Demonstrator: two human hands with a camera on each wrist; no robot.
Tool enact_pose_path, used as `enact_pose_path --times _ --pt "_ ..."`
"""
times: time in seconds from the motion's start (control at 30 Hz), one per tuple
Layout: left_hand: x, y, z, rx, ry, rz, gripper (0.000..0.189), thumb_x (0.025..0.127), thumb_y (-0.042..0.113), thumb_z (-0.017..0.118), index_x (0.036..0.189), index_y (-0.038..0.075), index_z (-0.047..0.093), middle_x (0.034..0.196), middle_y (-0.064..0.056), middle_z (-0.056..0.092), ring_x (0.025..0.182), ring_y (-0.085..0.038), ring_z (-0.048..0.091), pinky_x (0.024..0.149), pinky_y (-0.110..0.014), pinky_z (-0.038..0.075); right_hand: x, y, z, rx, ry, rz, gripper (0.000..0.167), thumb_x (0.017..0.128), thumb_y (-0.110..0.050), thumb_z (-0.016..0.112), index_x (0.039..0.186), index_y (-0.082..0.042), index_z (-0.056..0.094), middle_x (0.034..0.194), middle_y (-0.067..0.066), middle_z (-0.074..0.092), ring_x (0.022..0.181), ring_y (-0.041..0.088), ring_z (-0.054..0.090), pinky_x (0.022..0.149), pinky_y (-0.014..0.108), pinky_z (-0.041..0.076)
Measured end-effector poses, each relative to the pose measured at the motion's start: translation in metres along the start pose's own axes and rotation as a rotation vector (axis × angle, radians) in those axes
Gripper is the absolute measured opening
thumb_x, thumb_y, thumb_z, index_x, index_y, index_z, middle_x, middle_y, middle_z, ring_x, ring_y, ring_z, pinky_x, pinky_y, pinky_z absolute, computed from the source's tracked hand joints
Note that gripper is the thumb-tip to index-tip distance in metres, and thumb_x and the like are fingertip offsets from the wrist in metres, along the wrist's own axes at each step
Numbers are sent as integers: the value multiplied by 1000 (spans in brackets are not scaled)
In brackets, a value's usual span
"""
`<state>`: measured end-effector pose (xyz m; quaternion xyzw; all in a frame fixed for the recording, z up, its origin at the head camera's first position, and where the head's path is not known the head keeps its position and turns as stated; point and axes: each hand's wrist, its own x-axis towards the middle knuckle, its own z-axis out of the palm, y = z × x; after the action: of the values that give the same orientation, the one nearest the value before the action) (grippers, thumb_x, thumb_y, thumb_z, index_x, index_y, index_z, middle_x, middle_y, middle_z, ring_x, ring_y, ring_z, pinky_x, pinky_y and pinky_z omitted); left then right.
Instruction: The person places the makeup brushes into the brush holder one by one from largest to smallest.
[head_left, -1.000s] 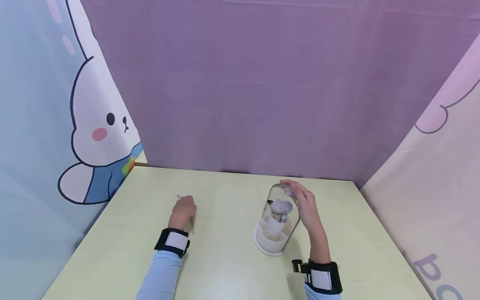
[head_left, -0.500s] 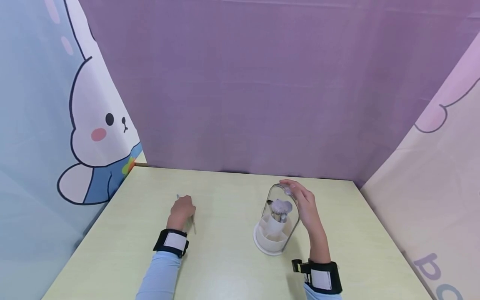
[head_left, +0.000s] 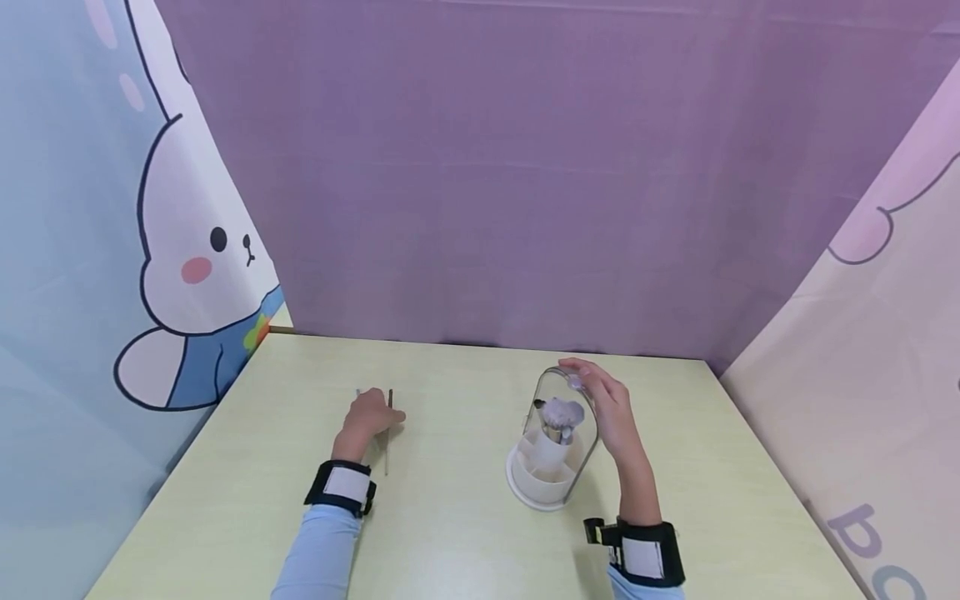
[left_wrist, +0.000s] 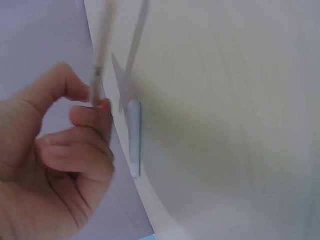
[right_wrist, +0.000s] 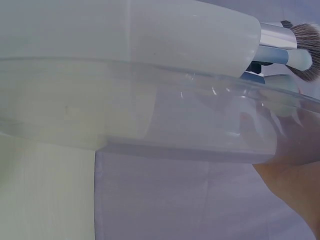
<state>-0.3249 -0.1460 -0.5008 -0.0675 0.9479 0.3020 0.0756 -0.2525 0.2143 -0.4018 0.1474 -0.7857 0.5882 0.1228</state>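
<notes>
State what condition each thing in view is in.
Left hand: pinching the brown stick
Brown stick: held in thumb and finger
Blue stick: lying on the table
Holder: upright
Brushes: in the cup, bristles up
Cover: clear; open or shut unclear
Right hand: touching the cover's top

A pale yellow table (head_left: 457, 433) fills the foreground. Behind the table hangs a faintly creased purple cloth (head_left: 480, 183). Left of the table is a light-blue sheet (head_left: 60, 275) printed with a white, pink-cheeked cartoon animal (head_left: 176, 200); right of the table, a cream-and-pink sheet (head_left: 885, 375) bears purple lettering (head_left: 872, 543). A soft sheen brightens the table's near part.
</notes>
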Motion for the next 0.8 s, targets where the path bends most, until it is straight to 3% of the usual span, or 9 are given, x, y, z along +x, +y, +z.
enact_pose_path --times 0.2,0.37,0.57,0.8 --pt "2 10 -1 -77 5 16 33 73 27 69 59 9 45 55 0 37 48 -13 37 43 -25 34 -1 -11 0 -16 -15 -2 37 100 -26 33 121 -6 57 127 10 55 123 24 46 105 47 31" --pt "-1 14 -2 -168 5 78 40 75 21 66 46 13 41 41 5 35 35 -10 36 38 -23 31 1 0 -1 -15 -11 -7 41 99 -36 34 121 -11 58 127 7 56 123 22 46 105 47 31" --pt "-4 17 0 -240 17 168 41 80 15 61 46 13 38 40 5 37 34 -10 35 39 -22 28 1 2 -1 -14 -9 -3 44 98 -39 35 121 -9 58 126 8 56 123 21 47 104 48 30" --pt "-10 29 2 -279 36 186 35 81 14 61 50 8 48 44 4 42 39 -9 35 42 -22 31 1 -1 0 1 -6 -6 41 99 -35 35 121 -9 58 126 8 57 123 20 47 105 45 31"
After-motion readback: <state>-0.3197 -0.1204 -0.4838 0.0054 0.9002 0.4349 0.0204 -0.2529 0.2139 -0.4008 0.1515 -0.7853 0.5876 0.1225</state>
